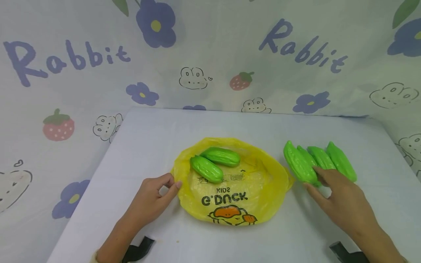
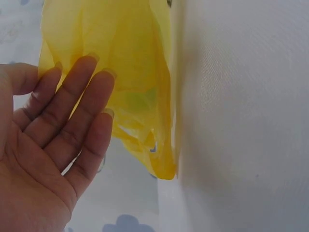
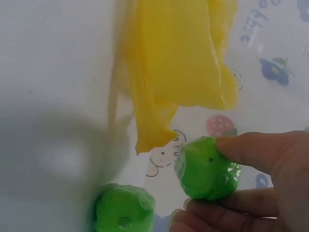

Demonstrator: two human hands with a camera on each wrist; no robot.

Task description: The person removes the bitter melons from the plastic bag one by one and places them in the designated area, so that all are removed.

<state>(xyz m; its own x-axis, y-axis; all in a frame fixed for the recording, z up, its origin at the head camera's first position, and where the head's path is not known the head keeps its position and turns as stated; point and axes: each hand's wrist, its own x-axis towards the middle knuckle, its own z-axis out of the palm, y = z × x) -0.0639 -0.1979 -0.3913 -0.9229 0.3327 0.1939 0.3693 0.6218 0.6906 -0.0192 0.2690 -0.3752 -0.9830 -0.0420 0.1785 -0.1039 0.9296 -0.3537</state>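
A yellow plastic bag (image 1: 263, 204) with a duck print sits open-mouthed mid-table, and two bright green toy cucumbers (image 1: 207, 168) lie inside it. My left hand (image 1: 154, 197) pinches the bag's left rim between thumb and index finger; in the left wrist view its other fingers (image 2: 72, 116) lie against the yellow plastic. To the right of the bag, my right hand (image 1: 343, 199) grips another green toy cucumber (image 1: 297, 162) between thumb and fingers. The right wrist view shows that cucumber (image 3: 205, 169) from its blunt end, raised off the table.
Three more green toy cucumbers (image 1: 342, 160) lie in a row on the white table (image 1: 148, 146) behind my right hand. A cloth with rabbit, flower and strawberry prints (image 1: 210, 47) hangs behind the table. Dark straps (image 1: 139, 250) show near both wrists.
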